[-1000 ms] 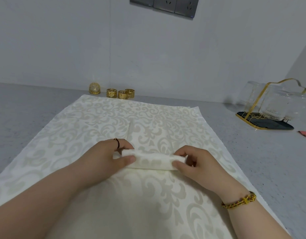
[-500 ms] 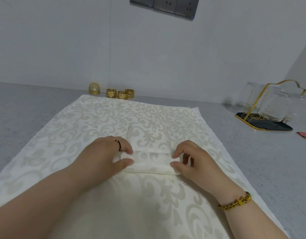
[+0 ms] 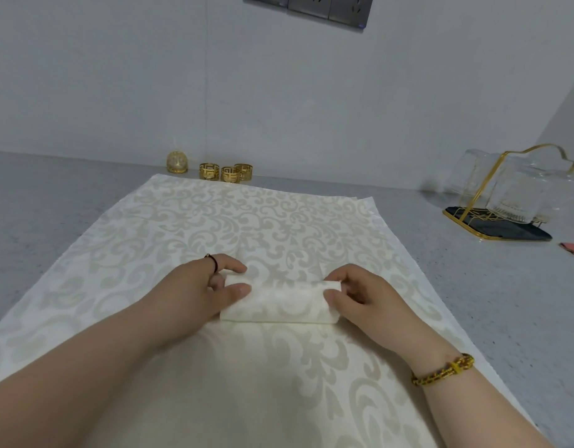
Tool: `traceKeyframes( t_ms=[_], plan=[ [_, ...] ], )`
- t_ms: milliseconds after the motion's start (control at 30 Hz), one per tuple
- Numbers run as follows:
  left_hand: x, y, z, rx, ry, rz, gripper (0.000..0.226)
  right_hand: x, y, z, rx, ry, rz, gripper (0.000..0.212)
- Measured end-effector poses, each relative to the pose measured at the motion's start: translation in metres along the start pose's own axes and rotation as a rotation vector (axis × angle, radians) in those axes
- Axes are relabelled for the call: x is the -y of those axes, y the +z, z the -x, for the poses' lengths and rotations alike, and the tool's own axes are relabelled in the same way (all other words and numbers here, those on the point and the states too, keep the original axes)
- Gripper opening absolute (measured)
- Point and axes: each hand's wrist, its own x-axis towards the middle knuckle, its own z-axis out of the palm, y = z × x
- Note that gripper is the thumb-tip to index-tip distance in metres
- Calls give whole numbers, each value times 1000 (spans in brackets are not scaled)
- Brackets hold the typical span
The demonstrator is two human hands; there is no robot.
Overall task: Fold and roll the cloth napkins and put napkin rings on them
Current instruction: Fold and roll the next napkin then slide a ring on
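A cream damask napkin (image 3: pixel 279 302) lies mostly rolled into a short thick cylinder in the middle of a larger cream patterned cloth (image 3: pixel 182 227). A short flat tail of the napkin (image 3: pixel 279 270) still extends away from the roll. My left hand (image 3: pixel 198 289) grips the roll's left end, thumb in front and fingers curled over the top. My right hand (image 3: pixel 360 295) pinches the right end the same way. Three gold napkin rings (image 3: pixel 226 172) stand by the back wall, beyond the cloth.
A small gold globe ornament (image 3: pixel 177 162) sits left of the rings. At the right stands a gold wire rack with upturned glasses (image 3: pixel 505 195) on a dark tray. A pink object (image 3: pixel 573 248) peeks in at the right edge. Grey counter (image 3: pixel 473 302) flanks the cloth.
Both hands have turned the roll farther away from me, taking up more of the flat strip. The roll is thicker and the flat tail shorter.
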Motion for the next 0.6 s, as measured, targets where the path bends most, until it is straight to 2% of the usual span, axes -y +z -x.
traceKeyframes(
  t_ms=[100, 167, 233, 300, 367, 400, 533, 567, 600],
  plan=[
    [0, 4, -3, -122, 29, -172, 14, -1, 6, -5, -80, 19, 87, 17],
    [0, 4, -1, -172, 131, -330, 16, -2, 7, -4, -137, -28, 173, 28],
    [-1, -2, 1, -110, 225, -366, 18, -3, 4, -2, -141, -141, 235, 34],
    [-1, -8, 3, 20, 284, -430, 25, -3, 0, 1, -66, -226, 265, 31],
    [1, -9, 3, 119, 279, -523, 45, -2, -3, 2, 23, -207, 311, 29],
    [4, -7, 0, 107, 281, -545, 51, -3, -3, 2, 54, -189, 345, 32],
    [5, -4, -6, -3, 293, -585, 50, -4, -2, 1, 36, -177, 407, 31],
    [3, -5, -5, -1, 289, -534, 45, -4, -2, 2, 25, -171, 379, 29],
    [3, -7, -3, 8, 241, -448, 28, -4, -3, 3, 14, -155, 322, 26]
  ],
)
